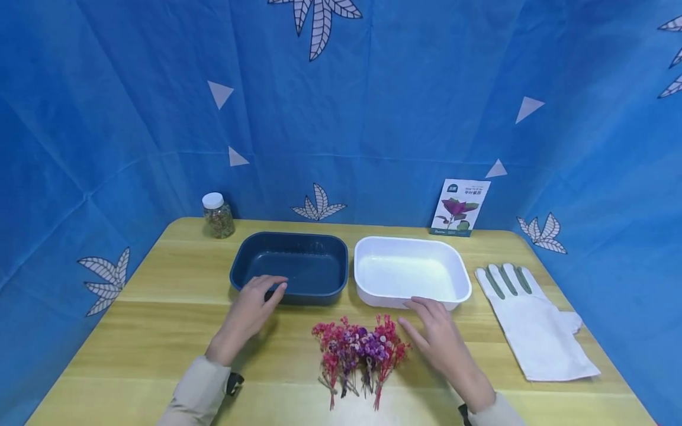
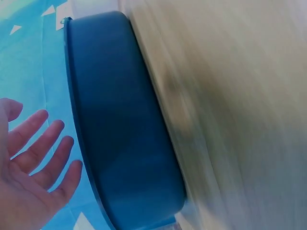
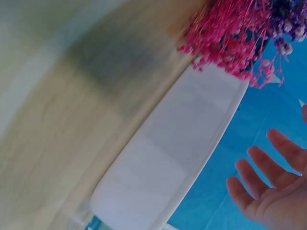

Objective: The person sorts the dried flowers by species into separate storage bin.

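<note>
My left hand (image 1: 254,309) hovers at the near left corner of a dark blue rectangular basin (image 1: 290,294), fingers loosely bent and holding nothing. In the left wrist view its spread fingers (image 2: 50,148) stand apart from the basin's side (image 2: 120,115). My right hand (image 1: 434,334) is at the near edge of a white basin (image 1: 412,300), nothing in its grasp; whether it touches the rim is unclear from the head view. Between the hands lie small bunches of pink and purple dried flowers (image 1: 362,349), their pink heads (image 3: 230,38) also showing in the right wrist view.
A white-capped jar (image 1: 218,219) of dried bits stands at the back left. Behind the white basin a seed packet (image 1: 459,208) leans against the blue cloth (image 1: 373,118). White gloves (image 1: 538,331) with green finger strips lie on the right side of the wooden table (image 1: 160,331).
</note>
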Action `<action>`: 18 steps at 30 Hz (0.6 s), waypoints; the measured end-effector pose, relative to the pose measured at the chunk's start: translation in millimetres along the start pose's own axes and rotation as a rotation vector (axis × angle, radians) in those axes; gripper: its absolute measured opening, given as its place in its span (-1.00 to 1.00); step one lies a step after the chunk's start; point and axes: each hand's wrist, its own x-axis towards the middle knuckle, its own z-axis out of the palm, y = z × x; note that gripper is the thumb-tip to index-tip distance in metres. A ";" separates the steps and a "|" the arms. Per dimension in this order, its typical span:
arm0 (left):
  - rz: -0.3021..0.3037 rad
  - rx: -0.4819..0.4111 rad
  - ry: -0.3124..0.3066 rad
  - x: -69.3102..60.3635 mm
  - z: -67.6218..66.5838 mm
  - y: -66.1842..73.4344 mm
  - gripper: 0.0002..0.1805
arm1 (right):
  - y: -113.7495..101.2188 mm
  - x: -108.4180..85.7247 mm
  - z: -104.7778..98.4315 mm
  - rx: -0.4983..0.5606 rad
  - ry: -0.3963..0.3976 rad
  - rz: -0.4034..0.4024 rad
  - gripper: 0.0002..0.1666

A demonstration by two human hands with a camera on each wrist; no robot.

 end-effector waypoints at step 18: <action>-0.083 -0.154 0.233 3.1 -14.0 -31.5 -0.78 | -17.7 -24.3 6.9 0.039 0.002 -0.164 -0.50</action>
